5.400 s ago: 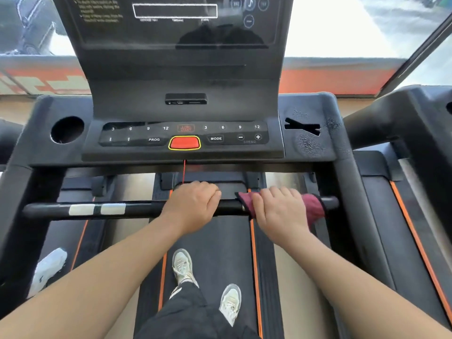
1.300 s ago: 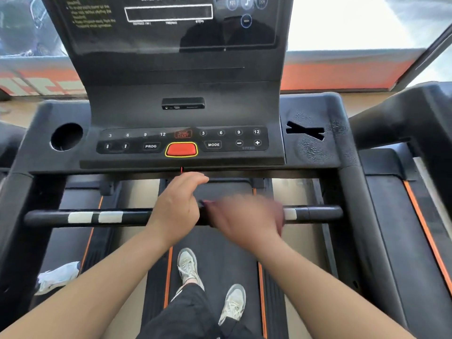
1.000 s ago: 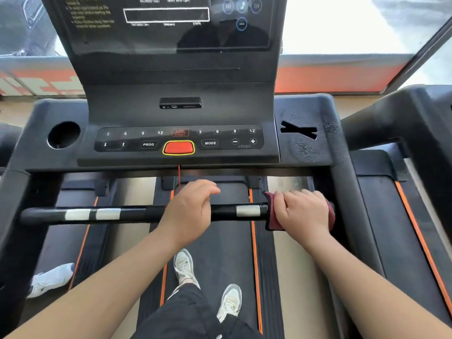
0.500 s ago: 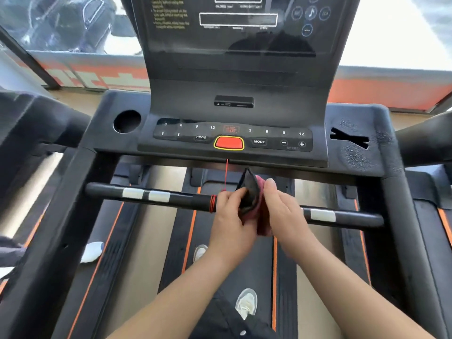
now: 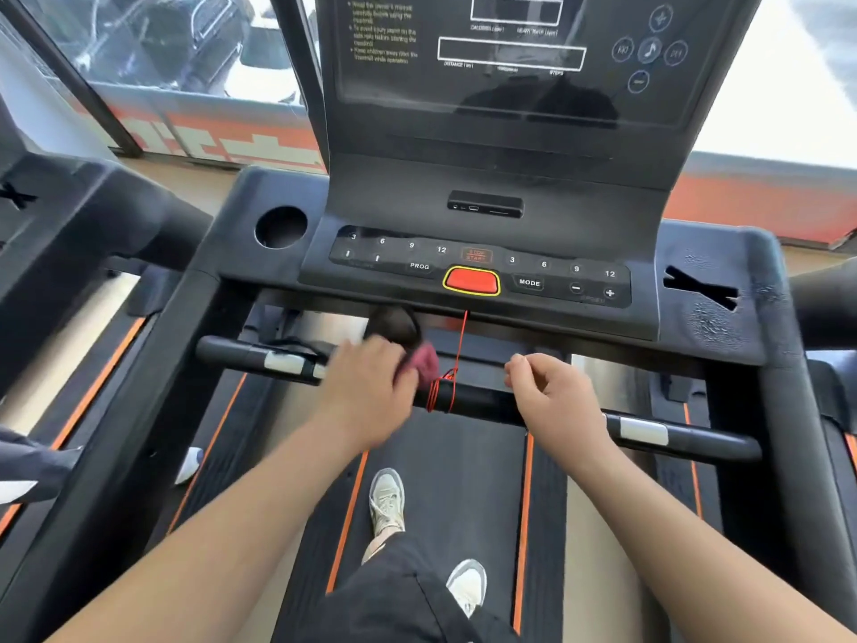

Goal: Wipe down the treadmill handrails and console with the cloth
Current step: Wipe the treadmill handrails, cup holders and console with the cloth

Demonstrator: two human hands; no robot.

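The black front handrail (image 5: 482,403) runs across the treadmill below the console (image 5: 482,266), with silver grip pads near each end. My left hand (image 5: 366,392) is closed on the dark red cloth (image 5: 424,362), pressing it on the rail left of the middle; the hand is blurred. A red safety cord (image 5: 452,364) hangs from the console and is wound round the rail just right of the cloth. Just over the rail to the right of the cord, my right hand (image 5: 554,396) hovers with fingers loosely curled and holds nothing.
The console has a red stop button (image 5: 471,281), a cup hole (image 5: 280,227) at left and a dark display (image 5: 510,62) above. Another treadmill (image 5: 69,234) stands at left, one more at the right edge. My feet (image 5: 387,501) stand on the belt.
The cloth has passed from my right hand to my left. My left hand has slid left along the rail with it, and my right hand has let go and moved right. The view panned.
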